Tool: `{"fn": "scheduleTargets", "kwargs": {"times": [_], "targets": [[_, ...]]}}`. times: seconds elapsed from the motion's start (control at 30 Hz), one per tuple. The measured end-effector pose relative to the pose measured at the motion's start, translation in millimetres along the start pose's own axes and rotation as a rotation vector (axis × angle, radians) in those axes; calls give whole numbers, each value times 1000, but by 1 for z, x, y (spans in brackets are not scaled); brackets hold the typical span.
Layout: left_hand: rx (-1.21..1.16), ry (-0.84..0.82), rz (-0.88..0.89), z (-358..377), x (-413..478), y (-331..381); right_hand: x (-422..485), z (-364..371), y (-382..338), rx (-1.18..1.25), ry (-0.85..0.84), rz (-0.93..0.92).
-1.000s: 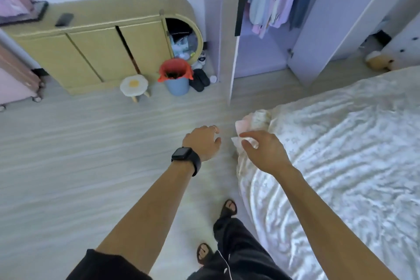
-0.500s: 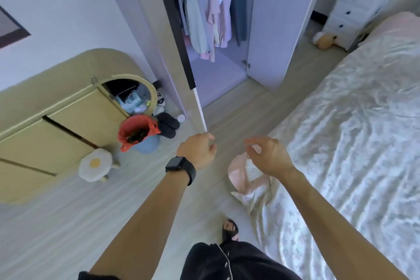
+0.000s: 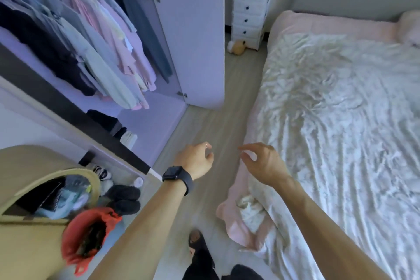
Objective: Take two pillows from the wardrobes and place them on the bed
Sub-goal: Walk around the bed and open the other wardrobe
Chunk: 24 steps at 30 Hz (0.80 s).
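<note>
The open wardrobe (image 3: 145, 125) stands at the left with hanging clothes (image 3: 95, 36) and folded dark items on its floor; no pillow shows inside it. The bed (image 3: 341, 132) with a crumpled white cover fills the right; a pink rounded shape (image 3: 409, 27) lies at its far corner. My left hand (image 3: 196, 160), with a dark watch on the wrist, hovers over the floor strip between wardrobe and bed, fingers loosely curled, holding nothing. My right hand (image 3: 263, 162) hangs above the bed's near edge, fingers apart and empty.
The wardrobe door (image 3: 195, 36) stands open into the aisle. A white drawer tower (image 3: 248, 9) and a plush toy (image 3: 237, 46) sit at the far end. A yellow cabinet (image 3: 27, 200), a red-lined bin (image 3: 87, 236) and dark slippers (image 3: 123, 198) are at lower left.
The view has swung right and up, from the yellow cabinet to the open wardrobe and the bed. Both hands stay raised and empty; the right hand has drifted off the bed cover's corner.
</note>
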<state>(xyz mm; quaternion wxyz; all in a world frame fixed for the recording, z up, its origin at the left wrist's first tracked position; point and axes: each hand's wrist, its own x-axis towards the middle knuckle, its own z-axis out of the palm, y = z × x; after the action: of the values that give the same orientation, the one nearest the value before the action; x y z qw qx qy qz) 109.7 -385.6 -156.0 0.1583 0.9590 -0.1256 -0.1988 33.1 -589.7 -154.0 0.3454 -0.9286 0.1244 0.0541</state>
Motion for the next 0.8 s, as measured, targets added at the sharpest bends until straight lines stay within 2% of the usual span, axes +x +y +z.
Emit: {"fn": "scheduleTargets", "kwargs": {"times": [0.2, 0.4, 0.57, 0.8], "targets": [[99, -4, 127, -40, 90, -3, 53, -3, -10, 5, 94, 101], [118, -39, 212, -65, 181, 31, 115, -26, -2, 31, 181, 182], [77, -36, 280, -83, 278, 76, 205, -61, 18, 34, 249, 226], [61, -24, 288, -133, 412, 131, 347, -128, 39, 77, 281, 252]]}}
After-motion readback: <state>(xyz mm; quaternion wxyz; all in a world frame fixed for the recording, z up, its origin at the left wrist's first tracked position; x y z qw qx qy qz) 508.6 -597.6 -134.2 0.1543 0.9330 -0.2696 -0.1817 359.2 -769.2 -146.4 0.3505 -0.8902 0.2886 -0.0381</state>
